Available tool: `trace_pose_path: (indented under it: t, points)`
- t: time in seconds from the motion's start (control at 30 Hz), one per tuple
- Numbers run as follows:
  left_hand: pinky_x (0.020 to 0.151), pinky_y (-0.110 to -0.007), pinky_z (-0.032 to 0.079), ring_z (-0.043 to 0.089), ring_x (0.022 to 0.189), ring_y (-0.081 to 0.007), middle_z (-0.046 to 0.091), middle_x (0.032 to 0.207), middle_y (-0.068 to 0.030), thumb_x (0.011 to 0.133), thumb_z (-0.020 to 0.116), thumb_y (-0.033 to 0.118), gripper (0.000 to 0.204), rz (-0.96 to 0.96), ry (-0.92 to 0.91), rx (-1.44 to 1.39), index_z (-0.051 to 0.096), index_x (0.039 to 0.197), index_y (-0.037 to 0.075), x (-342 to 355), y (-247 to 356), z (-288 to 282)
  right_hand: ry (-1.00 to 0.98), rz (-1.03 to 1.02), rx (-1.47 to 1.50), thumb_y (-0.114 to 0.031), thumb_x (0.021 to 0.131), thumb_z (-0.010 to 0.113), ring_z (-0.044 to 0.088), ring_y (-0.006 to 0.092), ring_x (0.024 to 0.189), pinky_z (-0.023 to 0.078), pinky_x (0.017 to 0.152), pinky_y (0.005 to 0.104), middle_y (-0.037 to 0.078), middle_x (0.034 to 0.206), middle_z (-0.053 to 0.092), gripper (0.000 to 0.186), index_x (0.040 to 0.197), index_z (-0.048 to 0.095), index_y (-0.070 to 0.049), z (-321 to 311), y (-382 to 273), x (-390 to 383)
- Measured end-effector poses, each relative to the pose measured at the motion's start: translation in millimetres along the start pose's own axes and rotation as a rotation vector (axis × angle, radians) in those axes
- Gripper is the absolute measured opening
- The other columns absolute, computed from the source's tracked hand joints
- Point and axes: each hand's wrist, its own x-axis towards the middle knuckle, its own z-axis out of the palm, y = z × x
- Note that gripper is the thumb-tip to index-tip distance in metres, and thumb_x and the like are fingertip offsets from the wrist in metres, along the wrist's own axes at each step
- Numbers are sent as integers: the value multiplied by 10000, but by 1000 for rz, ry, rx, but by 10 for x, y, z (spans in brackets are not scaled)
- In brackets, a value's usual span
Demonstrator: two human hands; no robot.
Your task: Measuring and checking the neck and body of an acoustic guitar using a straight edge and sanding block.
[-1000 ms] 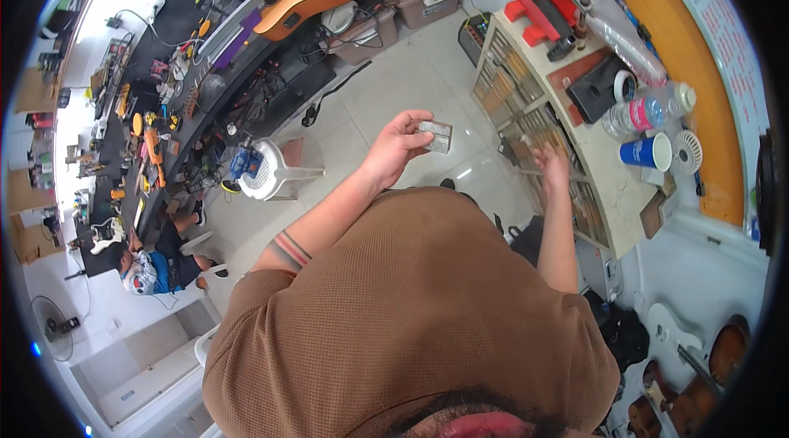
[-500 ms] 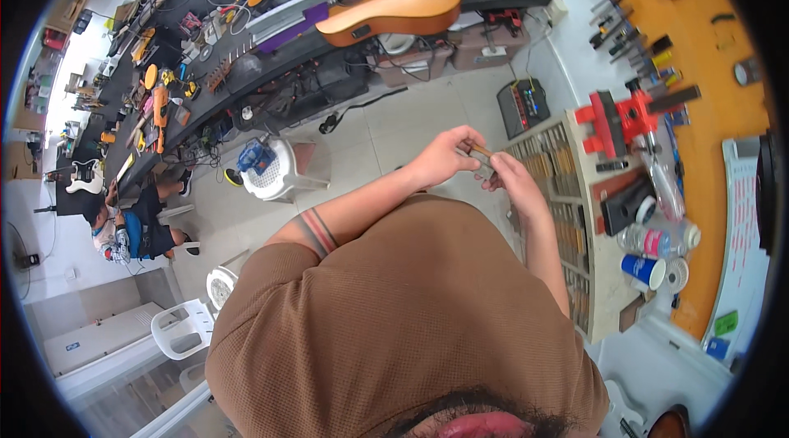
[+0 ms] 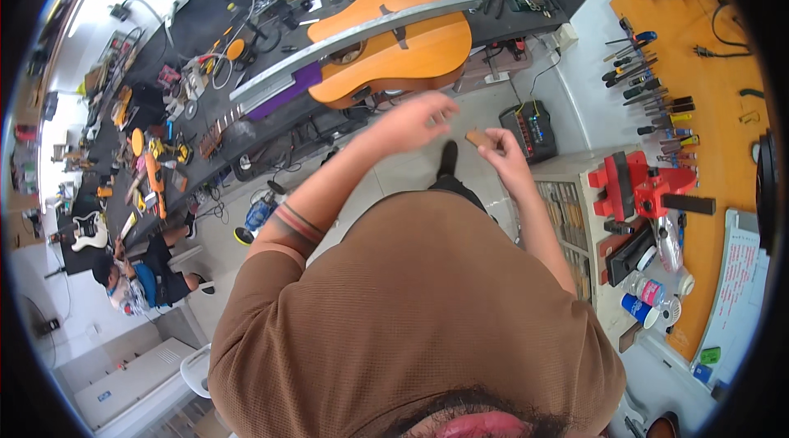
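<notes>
My right hand (image 3: 507,160) pinches a small flat brown piece, perhaps wood (image 3: 477,138), between thumb and fingers, out in front of my body. My left hand (image 3: 417,121) is stretched forward toward the bench, its fingers loosely bent and apart, with nothing visible in them. Just beyond it lies an orange-topped acoustic guitar (image 3: 440,31) on its back on the dark workbench (image 3: 526,23). A long grey metal bar (image 3: 362,31) crosses over the guitar's body and neck. Purple material (image 3: 306,76) shows under the bar beside the body.
To the right stands a cabinet of small compartments (image 3: 567,212) with a red vise (image 3: 645,183), bottles and a blue cup (image 3: 639,311) on top. Hand tools (image 3: 645,85) hang on an orange board. A person (image 3: 136,278) sits at far left. A black box (image 3: 530,130) lies on the floor.
My hands have parted: the left moved forward and left toward the guitar, while the right keeps the brown piece. The bench and guitar appear closer, and a foot now shows below.
</notes>
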Motion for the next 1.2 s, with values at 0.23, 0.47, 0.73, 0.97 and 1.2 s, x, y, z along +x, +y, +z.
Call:
trace_pose_path:
  t: [0.23, 0.47, 0.73, 0.97, 1.2]
  points:
    - [1066, -433, 497, 559, 1308, -367, 622, 1333, -151, 877, 767, 126, 566, -39, 337, 559, 587, 1414, 104, 1533, -1014, -1080, 380, -186, -148, -168, 846, 868, 577, 282, 1227, 476, 1048, 413, 125, 1287, 648, 672, 1412, 538, -18, -48, 57, 1975]
    - [1029, -470, 537, 597, 1283, -354, 643, 1311, -149, 848, 824, 294, 659, -278, 132, 632, 561, 1430, 130, 2544, -1488, -1197, 384, -312, -273, -90, 825, 843, 519, 363, 1260, 433, 1104, 476, 158, 1328, 620, 652, 1392, 527, -31, 14, 88, 3300]
    - [945, -494, 553, 661, 1147, -371, 689, 1150, -166, 915, 759, 233, 353, -268, 47, 633, 573, 1148, 44, 2742, -1785, -1177, 265, -179, -122, -45, 822, 837, 542, 338, 1220, 471, 1051, 452, 147, 1296, 576, 640, 1374, 514, -43, -31, 128, 3469]
    - [872, -528, 550, 677, 1043, -438, 670, 1115, -212, 961, 701, 205, 305, -300, 85, 501, 533, 1140, 24, 2751, -1716, -1239, 395, -211, -237, -43, 780, 883, 529, 336, 1211, 436, 1073, 460, 168, 1284, 534, 779, 1425, 447, -9, 96, 97, 3639]
    - [837, -537, 551, 679, 1016, -440, 669, 1105, -208, 970, 693, 206, 295, -327, 85, 487, 530, 1138, 27, 2739, -1647, -1290, 428, -148, -249, -82, 763, 905, 486, 361, 1207, 421, 1081, 477, 185, 1263, 514, 900, 1487, 384, 39, 258, 55, 3757]
